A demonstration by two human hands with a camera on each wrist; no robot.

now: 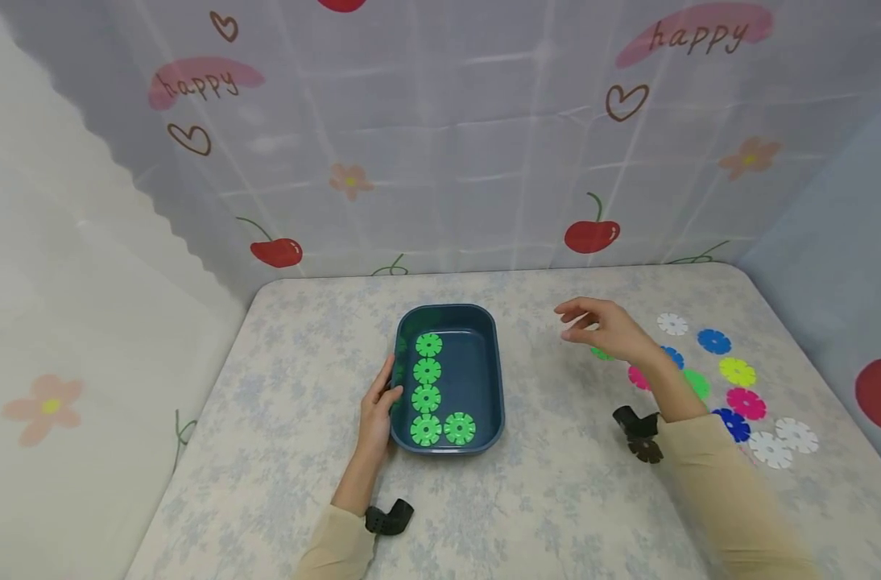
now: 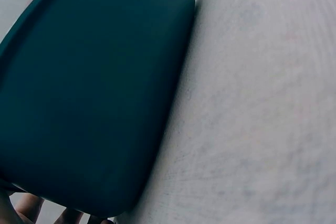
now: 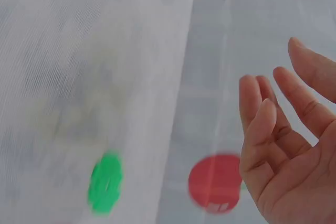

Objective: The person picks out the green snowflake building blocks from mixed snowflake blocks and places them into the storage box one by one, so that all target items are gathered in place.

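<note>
Mottled table (image 1: 266, 483) underneath. I'm seeing the left hand (image 1: 375, 415) gripping the tray (image 1: 477, 370) on it by the left wall, right hand (image 1: 610, 330) hovering loosely spread, empty. I'm judging tray stiff; green discs (image 1: 427, 398) inside light, slippery, wanting edge pinches.

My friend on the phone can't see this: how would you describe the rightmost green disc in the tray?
Starting from the pale patterned table, find the dark blue tray that the left hand holds. Inside, look at its near end. The rightmost green disc is the only one outside the column of four.
</note>
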